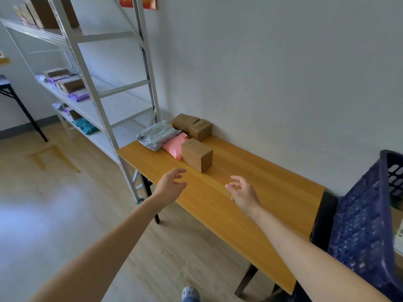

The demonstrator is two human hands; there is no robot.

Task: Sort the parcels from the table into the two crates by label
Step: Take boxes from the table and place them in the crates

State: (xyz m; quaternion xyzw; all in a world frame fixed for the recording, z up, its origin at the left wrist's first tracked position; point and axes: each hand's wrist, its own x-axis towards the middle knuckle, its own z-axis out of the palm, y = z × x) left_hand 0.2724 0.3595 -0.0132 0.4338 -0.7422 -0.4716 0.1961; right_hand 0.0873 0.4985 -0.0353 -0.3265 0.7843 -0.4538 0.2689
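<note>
Parcels lie at the far end of an orange wooden table (250, 192). Nearest stands a brown cardboard box (197, 154). Behind it lie a pink mailer bag (174, 146) and a grey mailer bag (156, 135). Two more brown boxes (192, 126) sit against the wall. My left hand (171, 184) hovers over the table's near edge with fingers spread, short of the nearest box. My right hand (243, 192) hovers above the tabletop, fingers relaxed and empty. A dark blue plastic crate (362, 225) stands at the right end of the table.
A grey metal shelf rack (104, 88) with boxes and mailer bags stands left of the table, close to its far end. A black folding table leg (26, 112) shows at far left. Wooden floor lies below; my shoe (190, 294) shows at the bottom.
</note>
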